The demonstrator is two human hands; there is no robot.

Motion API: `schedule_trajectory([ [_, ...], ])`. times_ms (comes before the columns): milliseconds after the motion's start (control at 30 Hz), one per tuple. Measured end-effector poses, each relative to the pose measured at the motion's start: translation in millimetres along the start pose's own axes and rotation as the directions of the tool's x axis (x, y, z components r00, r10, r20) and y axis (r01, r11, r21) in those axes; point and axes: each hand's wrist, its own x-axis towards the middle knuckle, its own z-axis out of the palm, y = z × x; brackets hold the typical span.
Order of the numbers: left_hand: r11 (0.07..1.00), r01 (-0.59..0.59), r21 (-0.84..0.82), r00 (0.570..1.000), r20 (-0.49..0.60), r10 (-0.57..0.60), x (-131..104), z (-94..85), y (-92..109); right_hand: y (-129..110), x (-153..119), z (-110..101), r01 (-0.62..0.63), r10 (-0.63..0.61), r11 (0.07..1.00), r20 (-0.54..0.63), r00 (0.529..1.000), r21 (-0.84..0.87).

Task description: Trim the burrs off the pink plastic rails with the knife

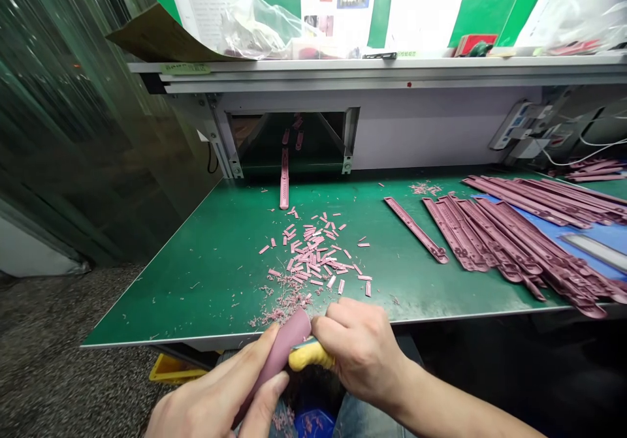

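Note:
My left hand [220,392] is closed around a mauve plastic strip [284,350], whose rounded end points up and away from me. Close against that end is my right hand [360,343], its fingers curled in a fist. A yellow covering [311,356], apparently a finger guard on the thumb, extends from it to the strip. Just above the yellow covering, a thin bluish-grey edge that looks like a knife blade [306,343] shows; its handle is hidden in the fist. Mauve shavings [289,304] and small cut pieces [313,255] lie scattered beyond my hands.
Many similar mauve strips [514,235] are piled right on the green table [186,262], partly over a blue sheet. A single strip [285,180] lies by an opening in the back panel [416,131]. Below the table's front edge is a yellow bin [176,369].

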Motion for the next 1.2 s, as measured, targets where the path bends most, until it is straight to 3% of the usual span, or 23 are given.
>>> schedule_trajectory([
  [100,0.988,-0.148,0.043,0.987,0.066,0.145,0,-3.3,-16,5,2,-3,-0.012,0.012,1.000,-0.016,1.000,-0.006],
  [200,0.953,-0.290,0.088,0.946,0.179,0.271,0,-8.4,-29,10,4,-6,0.009,-0.008,1.000,0.053,0.999,-0.017],
  [367,0.973,-0.230,0.013,0.947,0.232,0.221,0,-11.6,-33,8,-2,-5,0.079,-0.079,0.997,0.065,0.995,0.010],
  [467,0.961,-0.276,0.014,0.933,0.245,0.264,7,-17.2,-37,12,-5,-7,0.109,-0.128,0.977,0.095,0.987,0.181],
  [567,0.915,-0.403,-0.019,0.880,0.265,0.394,19,-26.7,-43,20,-1,-10,0.120,-0.177,0.941,0.159,0.971,0.315],
  [733,0.847,-0.520,-0.112,0.787,0.323,0.526,37,-34.1,-40,25,5,-5,0.201,-0.263,0.952,0.280,0.923,0.233],
  [900,0.842,-0.520,-0.143,0.805,0.248,0.539,41,-34.8,-38,24,-2,-5,0.278,-0.369,0.908,0.286,0.884,0.313],
  [967,0.866,-0.483,-0.128,0.824,0.269,0.499,36,-36.6,-40,21,-6,-10,0.207,-0.334,0.861,0.211,0.919,0.465],
  [1033,0.896,-0.415,-0.159,0.862,0.245,0.443,28,-36.3,-39,12,-12,-12,0.017,-0.156,0.757,0.156,0.975,0.653],
  [1067,0.921,-0.330,-0.205,0.908,0.197,0.369,25,-34.1,-36,5,-16,-10,-0.100,-0.024,0.686,0.160,0.987,0.720],
  [1133,0.909,-0.035,-0.415,0.996,0.055,0.064,24,-23.4,-27,-14,-24,3,-0.312,0.223,0.532,0.225,0.949,0.788],
  [1167,0.804,0.148,-0.575,0.984,0.002,-0.180,27,-14.9,-20,-24,-27,12,-0.388,0.303,0.460,0.269,0.914,0.798],
  [1200,0.604,0.274,-0.749,0.911,0.001,-0.412,33,-4.5,-13,-33,-30,22,-0.453,0.341,0.386,0.332,0.879,0.804],
])
